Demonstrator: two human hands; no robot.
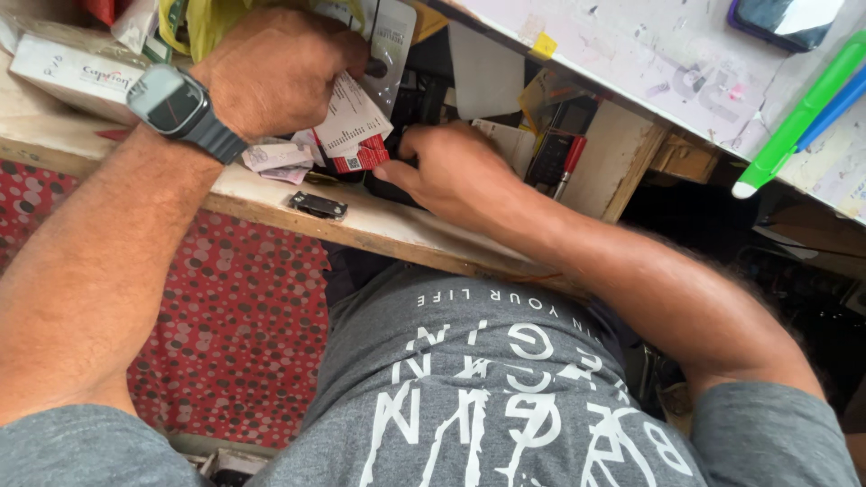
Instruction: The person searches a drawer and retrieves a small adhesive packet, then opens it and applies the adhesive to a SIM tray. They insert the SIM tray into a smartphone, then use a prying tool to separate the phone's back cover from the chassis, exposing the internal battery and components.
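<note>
My left hand [275, 72], with a grey watch [171, 101] on its wrist, reaches into a cluttered wooden shelf [379, 230] under a tabletop. It grips a bundle of white paper slips [350, 113] and a red card packet [361, 158]. Just to the right, my right hand [451, 171] is also in the shelf. Its fingers curl down into dark clutter, and its thumb points towards the red packet. What those fingers hold is hidden.
A small black clip-like part [317, 206] lies on the shelf's front edge. A white box [77, 68] and a yellow bag [212, 22] sit at the left. A scuffed white tabletop [649, 54] carries a phone [780, 18] and a green pen [798, 113]. Red dotted cloth [244, 325] hangs below.
</note>
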